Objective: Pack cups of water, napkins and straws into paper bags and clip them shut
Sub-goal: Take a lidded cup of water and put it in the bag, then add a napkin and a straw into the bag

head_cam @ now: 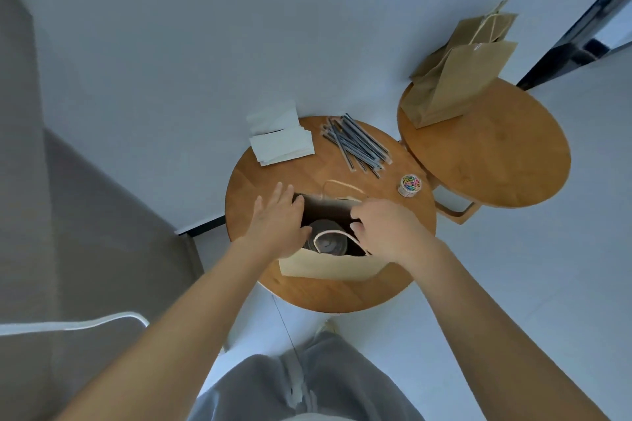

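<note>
A round wooden table (273, 287) is carrying an open paper bag (325, 267) near its middle, a lidded cup (328, 243) standing inside. The left hand (277, 220) is resting spread fingers on the bag's left rim; the right hand (386, 232) is pinching the right rim. Napkins (282, 145), straws (355, 143) and a tub of clips (410, 184) are lying farther back.

Two round wooden worktops (328, 294) (496, 164) stand side by side on a pale floor (136, 61), with a grey sofa (68, 215) on the left and a dark doorframe (581, 31) far right.
</note>
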`<state>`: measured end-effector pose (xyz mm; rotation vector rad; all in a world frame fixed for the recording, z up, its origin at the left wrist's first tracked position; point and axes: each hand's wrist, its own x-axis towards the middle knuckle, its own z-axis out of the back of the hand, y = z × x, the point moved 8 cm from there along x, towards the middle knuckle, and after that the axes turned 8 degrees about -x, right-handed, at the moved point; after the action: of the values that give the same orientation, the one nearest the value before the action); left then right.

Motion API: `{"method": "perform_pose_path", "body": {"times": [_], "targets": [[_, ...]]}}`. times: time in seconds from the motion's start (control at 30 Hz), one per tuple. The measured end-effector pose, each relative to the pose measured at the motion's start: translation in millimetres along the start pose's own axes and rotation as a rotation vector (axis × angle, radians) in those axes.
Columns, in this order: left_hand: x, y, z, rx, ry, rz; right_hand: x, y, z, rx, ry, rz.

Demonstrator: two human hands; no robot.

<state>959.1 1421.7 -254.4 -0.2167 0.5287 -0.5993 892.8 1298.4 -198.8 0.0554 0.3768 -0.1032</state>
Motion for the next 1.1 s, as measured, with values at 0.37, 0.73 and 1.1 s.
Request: {"method": "perform_pose_path", "body": {"times": [0.37,0.73,1.1], "targets": [[56,40,67,-0.279,-0.273,0.246,69,-53,67,0.196,-0.28,-0.01],[218,148,-9,-0.357,-0.209,0.428,283,-59,-51,0.134,-0.049,0.242],[318,160,3,-0.243,-0.459,0.389,382,-57,-100,0.369,-0.231,0.248]]}}
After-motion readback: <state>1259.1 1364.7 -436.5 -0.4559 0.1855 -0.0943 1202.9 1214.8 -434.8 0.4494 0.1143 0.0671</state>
